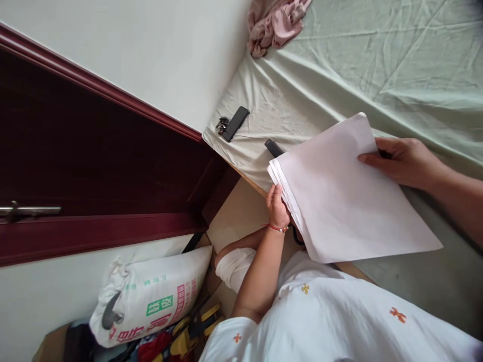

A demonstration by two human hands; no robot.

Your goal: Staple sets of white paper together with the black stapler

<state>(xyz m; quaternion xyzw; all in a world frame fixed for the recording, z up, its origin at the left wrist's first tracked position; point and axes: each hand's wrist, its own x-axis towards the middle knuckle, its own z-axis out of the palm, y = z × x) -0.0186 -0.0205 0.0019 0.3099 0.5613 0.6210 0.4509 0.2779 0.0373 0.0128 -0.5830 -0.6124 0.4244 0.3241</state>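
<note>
A stack of large white paper sheets (350,196) is held between my two hands, tilted above the bed's edge. Fingers of my left hand (278,208), with a red bracelet at the wrist, are closed on the stack's left edge, where several layers show. My right hand (405,161) pinches the upper right edge, its thumb lying on the top sheet. Just beyond the paper, a dark narrow object (273,148) lies on the bed, partly covered by the sheets.
A black flat case (237,122) with keys (222,124) rests on the pale green bedsheet (339,75). Crumpled pink cloth (277,25) lies at the far side. At left are a dark red door (94,151) and a full white sack (151,296) on the floor.
</note>
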